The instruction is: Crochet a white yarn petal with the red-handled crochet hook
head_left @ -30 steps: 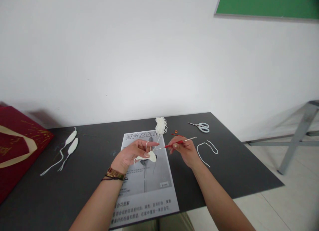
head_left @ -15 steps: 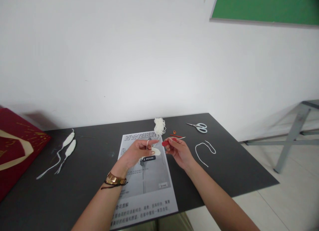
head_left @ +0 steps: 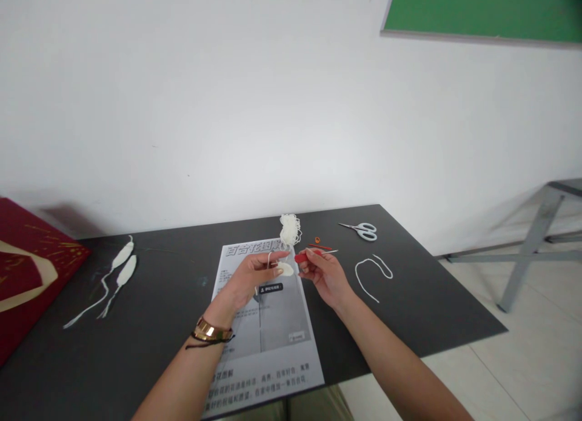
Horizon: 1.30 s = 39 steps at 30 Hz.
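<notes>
Between the thumb and fingers of my left hand [head_left: 253,277] is a small white crocheted petal [head_left: 285,269], held above a printed sheet [head_left: 286,315]. White yarn loops around the left index finger, which points to the right. My right hand [head_left: 325,275] is closed on the red handle of a crochet hook [head_left: 304,258]. A thin metal shaft sticks out past the right fingers. The handle's end lies near the petal, a small gap apart. A bundle of white yarn [head_left: 290,229] rests just beyond the sheet's top edge.
On the right lie scissors [head_left: 362,230], a cut yarn piece [head_left: 359,275], a red stick [head_left: 321,247] and an orange stitch marker [head_left: 317,240]. Two finished white petals [head_left: 126,271] with tails and a red bag [head_left: 27,275] are on the left of the black table [head_left: 159,324].
The left hand has turned slightly, lifting the petal so more of it shows. The right hand keeps the hook in almost the same place. The view has shifted a little.
</notes>
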Each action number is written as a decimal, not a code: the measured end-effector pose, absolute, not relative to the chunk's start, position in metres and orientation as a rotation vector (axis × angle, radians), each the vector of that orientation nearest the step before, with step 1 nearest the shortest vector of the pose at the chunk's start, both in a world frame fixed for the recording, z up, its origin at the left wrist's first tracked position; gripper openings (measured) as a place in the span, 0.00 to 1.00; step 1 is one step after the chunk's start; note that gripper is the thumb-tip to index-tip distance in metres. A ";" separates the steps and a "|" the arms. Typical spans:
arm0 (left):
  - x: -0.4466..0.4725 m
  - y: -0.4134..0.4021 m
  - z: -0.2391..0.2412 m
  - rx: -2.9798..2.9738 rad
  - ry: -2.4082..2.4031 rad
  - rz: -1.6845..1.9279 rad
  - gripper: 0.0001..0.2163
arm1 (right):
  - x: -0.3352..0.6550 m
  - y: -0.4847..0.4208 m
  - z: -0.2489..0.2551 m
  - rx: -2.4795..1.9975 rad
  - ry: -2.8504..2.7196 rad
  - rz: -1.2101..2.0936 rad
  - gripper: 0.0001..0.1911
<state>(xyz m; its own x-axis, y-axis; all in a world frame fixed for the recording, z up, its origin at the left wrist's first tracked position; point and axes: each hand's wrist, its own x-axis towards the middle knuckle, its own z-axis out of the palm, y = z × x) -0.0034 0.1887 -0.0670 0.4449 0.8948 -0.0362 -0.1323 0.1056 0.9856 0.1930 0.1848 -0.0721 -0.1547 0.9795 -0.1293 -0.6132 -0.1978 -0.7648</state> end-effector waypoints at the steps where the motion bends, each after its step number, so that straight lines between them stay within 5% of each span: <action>1: -0.003 0.188 -0.067 1.239 0.798 0.892 0.15 | 0.193 0.185 -0.072 -0.753 -0.668 1.654 0.12; 39: -0.010 0.186 -0.055 1.284 0.815 0.827 0.09 | 0.201 0.186 -0.069 -0.717 -0.668 1.481 0.10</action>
